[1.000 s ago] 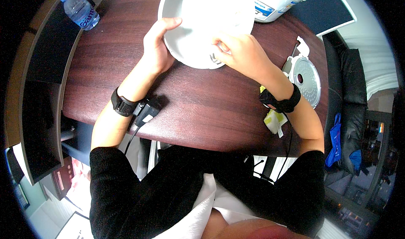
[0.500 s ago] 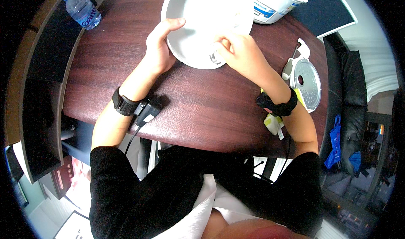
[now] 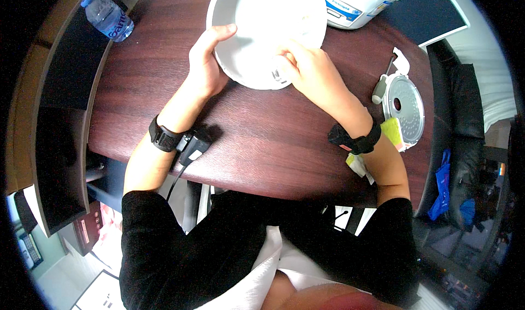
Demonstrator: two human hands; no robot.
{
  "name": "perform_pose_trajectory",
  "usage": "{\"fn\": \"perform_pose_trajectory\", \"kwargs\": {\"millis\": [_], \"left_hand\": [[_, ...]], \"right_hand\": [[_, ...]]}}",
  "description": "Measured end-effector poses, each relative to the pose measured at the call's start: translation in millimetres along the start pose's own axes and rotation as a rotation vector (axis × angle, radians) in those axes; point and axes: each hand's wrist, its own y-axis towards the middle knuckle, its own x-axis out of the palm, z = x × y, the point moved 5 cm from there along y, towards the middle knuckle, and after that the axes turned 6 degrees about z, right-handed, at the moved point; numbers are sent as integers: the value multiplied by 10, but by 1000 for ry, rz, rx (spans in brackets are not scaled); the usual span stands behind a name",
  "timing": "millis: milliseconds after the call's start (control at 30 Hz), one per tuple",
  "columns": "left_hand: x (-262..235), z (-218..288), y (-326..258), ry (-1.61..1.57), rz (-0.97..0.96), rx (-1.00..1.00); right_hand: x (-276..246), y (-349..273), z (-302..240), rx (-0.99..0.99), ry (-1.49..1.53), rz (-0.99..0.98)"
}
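A white, round, shallow dish-like part (image 3: 257,31) is tilted over the table's far side, with small metal fittings on its inner face. My left hand (image 3: 208,58) grips its left edge, thumb over the rim and fingers hidden behind. Inside the dish, near its lower right rim, my right hand (image 3: 309,69) is closed in a pinch beside a small metal fitting (image 3: 279,76). Whatever lies between those fingertips is too hidden to name.
A white tub (image 3: 355,6) with a blue label stands at far right. Nearer are a round, dimpled lid-like part (image 3: 407,110) and a yellow-green sponge-like piece (image 3: 392,130). A water bottle (image 3: 112,20) stands at far left on the dark wooden table (image 3: 257,140).
The view has shifted slightly, so the table items sit a little differently. My right fingers have moved slightly by the fitting; my left hand keeps its hold on the rim.
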Motion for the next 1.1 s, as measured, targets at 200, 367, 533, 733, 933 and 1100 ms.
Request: {"fn": "perform_pose_trajectory", "kwargs": {"millis": [200, 367, 533, 733, 933, 1100], "left_hand": [[35, 41, -28, 0, 25, 26], [38, 124, -48, -33, 35, 73], [73, 265, -29, -86, 95, 170], [321, 553, -36, -91, 51, 272], [632, 792, 35, 41, 29, 376], [897, 860, 77, 105, -14, 422]], "right_hand": [[-56, 24, 4, 19, -56, 6], [-104, 74, -104, -24, -92, 55], [-188, 170, -210, -79, -118, 122], [-413, 372, -310, -158, -151, 244], [-696, 448, -359, -126, -142, 360], [-855, 457, -301, -126, -75, 511]]}}
